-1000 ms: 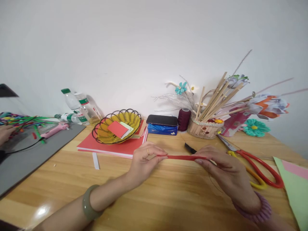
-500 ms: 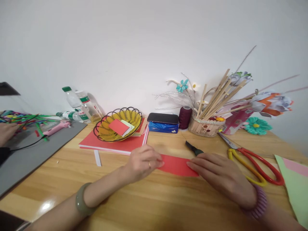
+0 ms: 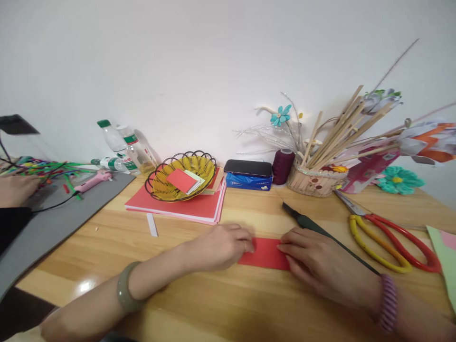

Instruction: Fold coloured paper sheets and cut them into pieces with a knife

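A rectangle of red paper (image 3: 265, 253) lies low over the wooden table (image 3: 210, 304), between my two hands. My left hand (image 3: 228, 247) pinches its left end, fingers curled together. At the other end my right hand (image 3: 317, 261) has thumb and fingers closed on the right edge. Both hands cover parts of the paper, so its ends are hidden. Just behind my right hand lies a dark green tool with a black tip (image 3: 306, 221), its long handle passing under the wrist.
Scissors (image 3: 392, 242) lie to the right. Behind are a yellow basket (image 3: 160, 178) on stacked red paper (image 3: 137, 199), a phone (image 3: 247, 168) on a blue pack (image 3: 249, 182), a thread spool (image 3: 283, 166) and a stick-filled pot (image 3: 315, 179). Far left, another person's hand (image 3: 17, 190) is near a pink glue gun (image 3: 94, 180).
My view has shifted a little. My hands stay on the red paper, with the left hand nearer the right one and the paper's lower edge now looking straighter.
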